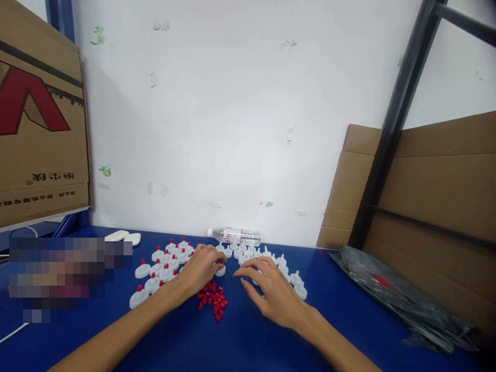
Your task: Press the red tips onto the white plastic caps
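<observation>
My left hand (202,268) rests on the blue table (248,336), its fingers curled round a white cap with a red tip (220,269). To its left lie several white caps fitted with red tips (163,263). My right hand (267,289) hovers with fingers spread and bent over several plain white caps (289,274); it grips nothing that I can see. A small heap of loose red tips (214,301) lies between my two wrists.
A clear plastic water bottle (234,236) lies on its side by the white wall. A large cardboard box (41,129) stands at left, flat cardboard (445,181) behind a black frame at right. Grey plastic bags (403,294) lie at right. White objects (124,237) sit at back left.
</observation>
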### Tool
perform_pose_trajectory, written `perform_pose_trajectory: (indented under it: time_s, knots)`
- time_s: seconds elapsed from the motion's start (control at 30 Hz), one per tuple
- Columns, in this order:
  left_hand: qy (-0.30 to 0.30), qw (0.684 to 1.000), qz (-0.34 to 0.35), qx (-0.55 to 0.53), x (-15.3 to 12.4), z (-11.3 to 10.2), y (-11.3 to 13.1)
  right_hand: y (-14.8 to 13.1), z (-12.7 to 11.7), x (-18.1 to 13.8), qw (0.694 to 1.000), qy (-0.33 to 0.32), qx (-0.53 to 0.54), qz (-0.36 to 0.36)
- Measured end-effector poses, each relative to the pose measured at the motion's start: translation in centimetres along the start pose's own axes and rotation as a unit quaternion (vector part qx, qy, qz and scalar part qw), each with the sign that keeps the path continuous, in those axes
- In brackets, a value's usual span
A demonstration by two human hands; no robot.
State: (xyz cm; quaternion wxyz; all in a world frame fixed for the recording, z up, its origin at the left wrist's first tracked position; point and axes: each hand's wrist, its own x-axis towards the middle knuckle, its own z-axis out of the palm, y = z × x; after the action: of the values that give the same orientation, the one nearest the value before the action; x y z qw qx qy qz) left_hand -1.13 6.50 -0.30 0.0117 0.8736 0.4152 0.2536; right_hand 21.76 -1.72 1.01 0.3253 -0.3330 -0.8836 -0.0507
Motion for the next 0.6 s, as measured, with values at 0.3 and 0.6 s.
perform_pose_trajectory:
  time_s: [0.3,0.6]
  knots:
    - [0.010,0.994,-0.018,0.110,0.8,0.2,-1.3,0.2,0.3,-0.1,1.000,-0.005,0.002,-0.010]
    - [-0.037,0.985,0.016,0.166,1.0,1.2,-2.0,0.2,0.3,0.0,1.000,-0.013,0.000,-0.012]
